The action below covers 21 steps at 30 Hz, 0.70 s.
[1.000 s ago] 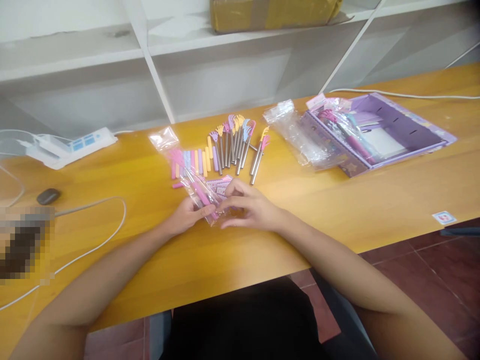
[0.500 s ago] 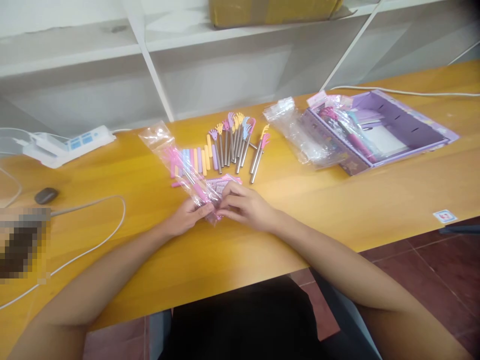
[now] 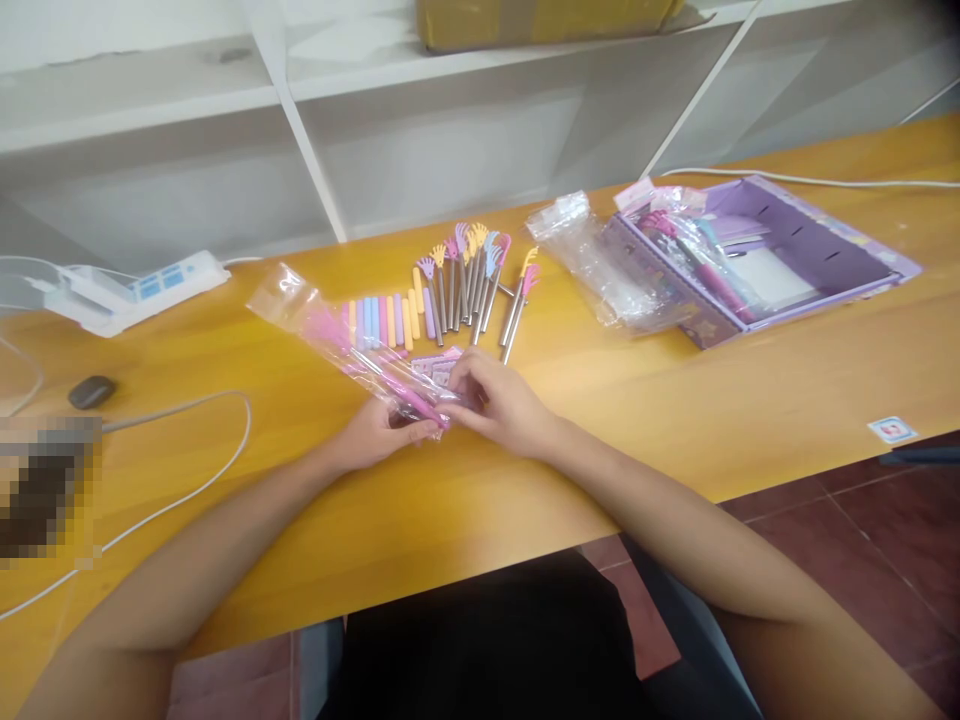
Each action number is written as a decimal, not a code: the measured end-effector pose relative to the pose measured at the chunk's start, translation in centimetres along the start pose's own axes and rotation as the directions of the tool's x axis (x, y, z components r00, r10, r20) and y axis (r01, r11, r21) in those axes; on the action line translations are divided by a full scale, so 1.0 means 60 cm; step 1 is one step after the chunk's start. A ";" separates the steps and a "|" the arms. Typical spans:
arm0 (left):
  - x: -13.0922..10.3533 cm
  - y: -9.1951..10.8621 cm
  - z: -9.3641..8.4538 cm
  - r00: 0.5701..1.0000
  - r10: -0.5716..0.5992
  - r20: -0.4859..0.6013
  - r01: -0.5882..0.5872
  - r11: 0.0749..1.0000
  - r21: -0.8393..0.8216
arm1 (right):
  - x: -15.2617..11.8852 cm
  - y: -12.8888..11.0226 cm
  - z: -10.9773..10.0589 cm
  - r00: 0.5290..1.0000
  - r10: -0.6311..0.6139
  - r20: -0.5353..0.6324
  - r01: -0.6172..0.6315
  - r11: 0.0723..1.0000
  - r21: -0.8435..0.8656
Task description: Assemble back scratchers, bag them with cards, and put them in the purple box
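A clear plastic bag slants across the near middle of the table. Inside it lies a pink back scratcher, its hand-shaped head toward the far left. My left hand is closed on the bag's near end, thumb over the scratcher's handle. From the other side, my right hand pinches the same end of the bag. Just beyond the fingers sits a small printed card, partly covered. Behind it are several hand-shaped scratcher heads on metal rods and a row of pastel handle sleeves.
At right stands a purple box with bagged scratchers in it. Clear bags lie against its left side. A white power strip, a dark earbud-like case and a cable occupy the left.
The bag's far end has swung left and lower, and the scratcher lies at a flatter slant. My right fingers have shifted slightly on the near end.
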<state>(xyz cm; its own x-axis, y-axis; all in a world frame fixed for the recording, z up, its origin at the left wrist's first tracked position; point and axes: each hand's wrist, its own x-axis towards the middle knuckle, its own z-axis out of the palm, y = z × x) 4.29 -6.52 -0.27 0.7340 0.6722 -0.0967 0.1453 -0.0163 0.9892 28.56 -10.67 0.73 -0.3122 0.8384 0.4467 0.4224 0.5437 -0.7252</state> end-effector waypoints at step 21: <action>-0.003 0.008 0.008 1.000 0.016 -0.002 -0.016 0.995 0.095 | 0.002 -0.005 -0.001 0.982 0.050 0.182 -0.074 0.989 0.127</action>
<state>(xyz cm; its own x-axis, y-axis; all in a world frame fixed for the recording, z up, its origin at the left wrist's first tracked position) 4.56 -6.99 0.18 0.7352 0.6730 -0.0806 0.1958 -0.0970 0.9758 28.48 -10.72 1.03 -0.4399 0.8440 0.3069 0.3332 0.4708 -0.8169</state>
